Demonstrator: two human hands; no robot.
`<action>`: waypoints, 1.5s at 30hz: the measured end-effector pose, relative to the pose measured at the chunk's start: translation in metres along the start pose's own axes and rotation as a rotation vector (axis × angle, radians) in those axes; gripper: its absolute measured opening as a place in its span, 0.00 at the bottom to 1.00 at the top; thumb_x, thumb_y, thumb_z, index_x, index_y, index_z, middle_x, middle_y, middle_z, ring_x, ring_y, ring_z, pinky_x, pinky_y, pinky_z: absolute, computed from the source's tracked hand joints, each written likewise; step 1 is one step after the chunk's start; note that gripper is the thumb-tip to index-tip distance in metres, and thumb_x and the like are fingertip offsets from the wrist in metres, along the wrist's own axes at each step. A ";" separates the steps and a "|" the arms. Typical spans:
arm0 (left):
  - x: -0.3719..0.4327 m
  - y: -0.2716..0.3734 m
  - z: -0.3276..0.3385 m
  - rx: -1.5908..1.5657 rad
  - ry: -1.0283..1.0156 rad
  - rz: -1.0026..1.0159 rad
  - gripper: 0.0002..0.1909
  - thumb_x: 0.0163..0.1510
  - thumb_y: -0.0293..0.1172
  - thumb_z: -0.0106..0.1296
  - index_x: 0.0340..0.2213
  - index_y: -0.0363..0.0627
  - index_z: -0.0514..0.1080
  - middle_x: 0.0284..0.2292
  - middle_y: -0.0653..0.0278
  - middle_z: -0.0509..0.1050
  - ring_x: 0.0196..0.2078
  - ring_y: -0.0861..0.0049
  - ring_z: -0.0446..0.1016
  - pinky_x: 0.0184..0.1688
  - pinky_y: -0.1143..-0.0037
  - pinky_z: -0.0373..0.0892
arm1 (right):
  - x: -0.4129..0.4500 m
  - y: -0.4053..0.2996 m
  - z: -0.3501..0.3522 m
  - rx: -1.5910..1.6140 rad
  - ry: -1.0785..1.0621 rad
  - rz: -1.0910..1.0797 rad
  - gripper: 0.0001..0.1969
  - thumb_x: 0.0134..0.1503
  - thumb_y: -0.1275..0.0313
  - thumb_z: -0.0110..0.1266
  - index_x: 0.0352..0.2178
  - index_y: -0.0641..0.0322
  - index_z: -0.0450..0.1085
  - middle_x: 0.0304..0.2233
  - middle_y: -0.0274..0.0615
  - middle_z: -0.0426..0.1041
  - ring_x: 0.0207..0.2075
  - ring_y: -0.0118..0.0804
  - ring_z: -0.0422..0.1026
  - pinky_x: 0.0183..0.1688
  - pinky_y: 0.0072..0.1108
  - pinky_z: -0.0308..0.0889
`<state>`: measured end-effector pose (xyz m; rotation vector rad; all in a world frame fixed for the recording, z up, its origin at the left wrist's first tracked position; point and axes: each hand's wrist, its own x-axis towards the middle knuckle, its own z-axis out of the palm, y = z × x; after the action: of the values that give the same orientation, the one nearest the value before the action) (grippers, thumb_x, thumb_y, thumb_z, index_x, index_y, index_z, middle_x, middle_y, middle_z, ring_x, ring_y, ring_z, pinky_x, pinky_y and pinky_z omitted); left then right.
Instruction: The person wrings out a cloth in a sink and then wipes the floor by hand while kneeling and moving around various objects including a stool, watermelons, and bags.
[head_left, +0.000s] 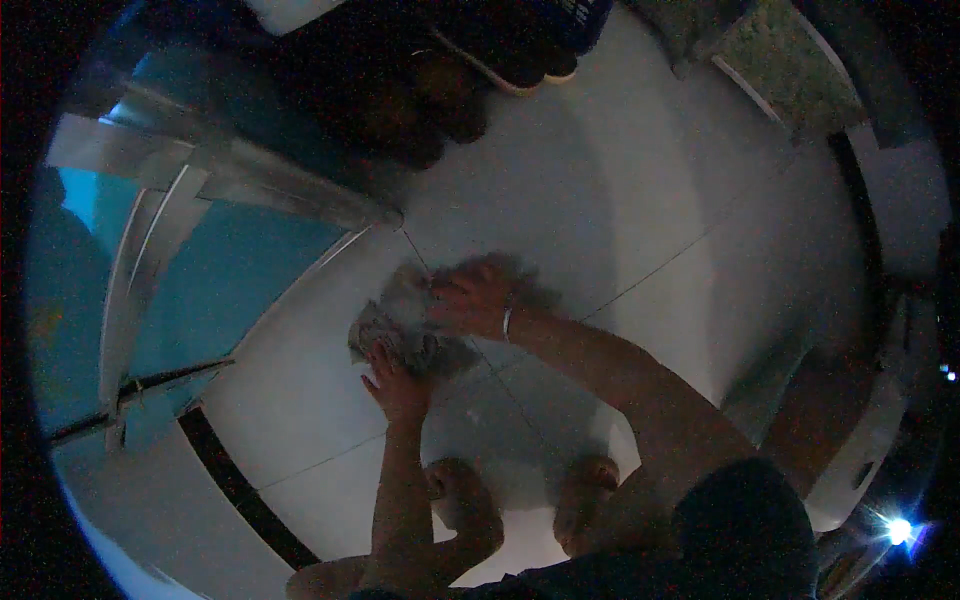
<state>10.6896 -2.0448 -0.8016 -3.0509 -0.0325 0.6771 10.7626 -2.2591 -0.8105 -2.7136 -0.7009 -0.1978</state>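
Note:
A crumpled greyish cloth with a mottled look lies on the pale tiled floor in front of me; the light is dim. My left hand is at the cloth's near left edge, its fingers on the fabric and the thumb held out to the side. Over the cloth's right part reaches my right hand, fingers stretched leftward and blurred, with a pale band at the wrist. Whether those fingers grip fabric or only rest on it is hidden. My bare feet are below, on the floor.
A pale post or frame with bluish panels stands at the left. Dark, indistinct items fill the top. A mottled panel is at the upper right. Dark strips edge the floor, and a bright light shines lower right.

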 end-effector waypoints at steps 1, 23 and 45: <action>-0.002 -0.010 0.004 0.011 0.039 0.025 0.33 0.48 0.34 0.42 0.53 0.39 0.44 0.56 0.58 0.41 0.58 0.61 0.40 0.54 0.55 0.38 | -0.005 -0.003 -0.003 -0.003 0.126 -0.164 0.13 0.46 0.59 0.43 0.35 0.43 0.66 0.42 0.32 0.63 0.46 0.35 0.59 0.43 0.35 0.55; 0.010 0.035 0.004 -0.049 0.242 0.250 0.34 0.49 0.46 0.40 0.49 0.30 0.49 0.54 0.44 0.41 0.55 0.44 0.39 0.54 0.55 0.39 | 0.053 0.085 -0.019 -0.043 0.030 0.605 0.15 0.48 0.61 0.40 0.39 0.43 0.62 0.47 0.31 0.59 0.48 0.39 0.56 0.46 0.45 0.50; 0.004 0.067 -0.058 -0.065 0.116 0.313 0.36 0.48 0.48 0.39 0.50 0.30 0.49 0.52 0.42 0.45 0.55 0.44 0.38 0.54 0.54 0.37 | 0.000 0.046 -0.045 -0.166 0.155 0.313 0.12 0.45 0.64 0.44 0.33 0.48 0.66 0.38 0.35 0.64 0.39 0.37 0.62 0.39 0.40 0.57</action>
<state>10.7191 -2.1126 -0.7519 -3.1836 0.4415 0.5162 10.7829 -2.3126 -0.7809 -2.8788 -0.2195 -0.3987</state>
